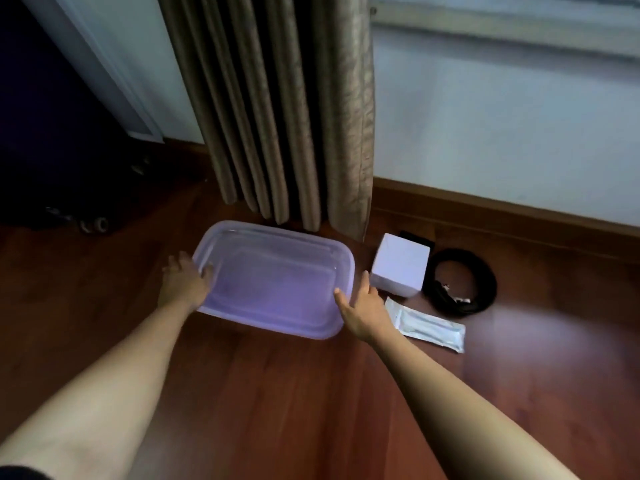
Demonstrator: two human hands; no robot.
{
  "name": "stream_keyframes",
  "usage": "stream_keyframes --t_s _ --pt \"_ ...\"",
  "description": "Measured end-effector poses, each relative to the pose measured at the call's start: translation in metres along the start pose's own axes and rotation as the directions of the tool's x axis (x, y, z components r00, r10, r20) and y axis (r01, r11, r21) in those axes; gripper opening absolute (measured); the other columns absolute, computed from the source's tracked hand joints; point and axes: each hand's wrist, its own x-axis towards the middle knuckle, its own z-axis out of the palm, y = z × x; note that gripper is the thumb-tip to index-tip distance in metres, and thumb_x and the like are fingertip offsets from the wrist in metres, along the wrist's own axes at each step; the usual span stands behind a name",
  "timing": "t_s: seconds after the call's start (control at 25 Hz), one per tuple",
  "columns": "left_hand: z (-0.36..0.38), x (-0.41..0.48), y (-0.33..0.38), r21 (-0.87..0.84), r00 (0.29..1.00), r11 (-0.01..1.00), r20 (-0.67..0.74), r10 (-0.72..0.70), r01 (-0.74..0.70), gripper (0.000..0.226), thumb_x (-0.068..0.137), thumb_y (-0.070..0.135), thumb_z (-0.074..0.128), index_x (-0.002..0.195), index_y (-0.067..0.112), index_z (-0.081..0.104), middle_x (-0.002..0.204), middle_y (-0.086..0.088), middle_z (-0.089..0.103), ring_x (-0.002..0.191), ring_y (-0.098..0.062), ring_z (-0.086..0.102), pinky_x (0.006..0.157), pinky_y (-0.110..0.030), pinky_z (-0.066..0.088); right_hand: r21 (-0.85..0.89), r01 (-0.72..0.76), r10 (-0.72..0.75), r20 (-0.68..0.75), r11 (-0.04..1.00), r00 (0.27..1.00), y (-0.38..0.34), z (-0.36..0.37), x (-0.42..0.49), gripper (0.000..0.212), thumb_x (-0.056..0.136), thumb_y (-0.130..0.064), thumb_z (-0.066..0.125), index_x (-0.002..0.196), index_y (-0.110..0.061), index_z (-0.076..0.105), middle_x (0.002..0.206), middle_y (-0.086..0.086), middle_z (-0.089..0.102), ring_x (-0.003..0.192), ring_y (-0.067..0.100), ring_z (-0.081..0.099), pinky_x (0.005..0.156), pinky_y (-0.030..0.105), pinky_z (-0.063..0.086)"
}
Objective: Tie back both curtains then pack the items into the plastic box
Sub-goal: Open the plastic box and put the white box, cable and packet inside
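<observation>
A translucent plastic box (277,237) lies on the wooden floor below a gathered brown curtain (287,109). My left hand (185,280) rests on the box's left rim with its thumb over the edge. My right hand (363,306) touches the box's right front corner with straight fingers. To the right of the box stand a small white box (400,265), a coiled black cable (462,280) and a flat clear packet (427,323). A dark item (415,236) peeks out behind the white box.
The wooden floor (277,393) stretches toward me. A pale wall (502,133) with a brown skirting board runs behind the items. Dark objects (69,168) with small wheels stand at the far left.
</observation>
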Motion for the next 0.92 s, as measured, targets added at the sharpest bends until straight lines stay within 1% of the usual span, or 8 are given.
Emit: stream_keyframes --t_s 0.08,0.2,0.32,0.4,0.6,0.76,0.84,0.92 --pt "0.014 0.019 -0.01 -0.117 0.998 0.992 0.023 -0.051 0.054 0.066 0.098 0.039 0.036 0.147 0.0 0.015 0.149 -0.027 0.027 0.134 -0.043 0.031 0.106 -0.046 0.03 0.027 0.024 -0.025 0.027 0.999 0.999 0.007 0.015 0.02 0.088 0.093 -0.051 0.045 0.149 -0.004 -0.004 0.144 0.026 0.038 0.126 0.041 0.044 0.1 0.04 0.038" --pt "0.019 0.032 -0.026 -0.269 0.995 0.961 0.085 -0.047 0.068 0.051 0.095 0.034 0.045 0.133 0.002 0.041 0.129 -0.026 0.051 0.114 -0.041 0.052 0.094 -0.046 0.045 0.045 0.041 -0.043 0.028 0.998 0.999 0.007 0.019 0.024 0.085 0.093 -0.042 0.05 0.149 -0.003 -0.001 0.137 0.025 0.049 0.119 0.042 0.051 0.093 0.04 0.042" --pt "0.002 0.017 -0.048 -0.477 0.978 0.869 0.207 -0.035 0.132 0.046 0.086 0.039 0.06 0.114 0.003 0.057 0.11 -0.018 0.062 0.101 -0.036 0.059 0.083 -0.043 0.048 0.034 0.079 -0.08 0.042 0.996 0.996 0.008 0.016 0.006 0.083 0.093 -0.04 0.052 0.149 -0.005 0.003 0.133 0.023 0.053 0.115 0.041 0.054 0.088 0.039 0.044" --pt "-0.016 0.004 -0.06 -0.512 0.947 0.842 0.32 0.005 0.168 0.048 0.074 0.047 0.069 0.105 0.012 0.059 0.102 -0.012 0.061 0.096 -0.032 0.058 0.076 -0.042 0.047 0.049 0.115 -0.118 0.063 0.992 0.991 0.015 0.011 -0.011 0.083 0.092 -0.04 0.052 0.15 -0.006 0.002 0.131 0.02 0.055 0.114 0.038 0.055 0.082 0.035 0.042" --pt "0.002 -0.045 -0.024 -0.453 0.792 0.879 0.586 0.171 0.146 0.046 0.078 0.03 0.072 0.119 0.022 0.055 0.113 -0.001 0.066 0.1 -0.018 0.063 0.071 -0.039 0.054 0.135 0.077 -0.079 0.011 0.988 0.997 0.106 -0.019 -0.06 0.071 0.087 -0.044 0.058 0.145 -0.019 0.025 0.127 0.006 0.061 0.114 0.028 0.059 0.089 0.035 0.048" --pt "0.041 -0.1 0.029 -0.416 0.645 0.908 0.709 0.284 0.057 0.074 0.045 0.044 0.084 0.112 0.021 0.06 0.105 -0.005 0.072 0.095 -0.02 0.069 0.068 -0.036 0.058 0.159 -0.043 0.049 -0.037 0.986 0.998 0.183 -0.057 -0.121 0.062 0.089 -0.04 0.057 0.145 -0.031 0.03 0.126 -0.001 0.062 0.111 0.019 0.061 0.087 0.024 0.042" --pt "0.065 -0.119 0.052 -0.353 0.549 0.935 0.781 0.296 -0.001 0.062 0.062 0.04 0.08 0.115 0.018 0.058 0.106 -0.01 0.072 0.095 -0.026 0.069 0.068 -0.034 0.058 0.193 -0.074 0.09 -0.073 0.978 0.993 0.219 -0.071 -0.146 0.061 0.09 -0.037 0.058 0.144 -0.031 0.031 0.125 -0.003 0.061 0.111 0.016 0.06 0.089 0.023 0.042" --pt "0.084 -0.136 0.069 -0.293 0.464 0.953 0.836 0.294 -0.077 0.055 0.074 0.035 0.075 0.119 0.012 0.055 0.1 -0.014 0.072 0.081 -0.027 0.07 0.06 -0.03 0.055 0.239 -0.107 0.129 -0.077 0.965 0.989 0.25 -0.078 -0.162 0.061 0.089 -0.035 0.059 0.144 -0.034 0.031 0.122 -0.006 0.061 0.113 0.015 0.059 0.094 0.026 0.043"
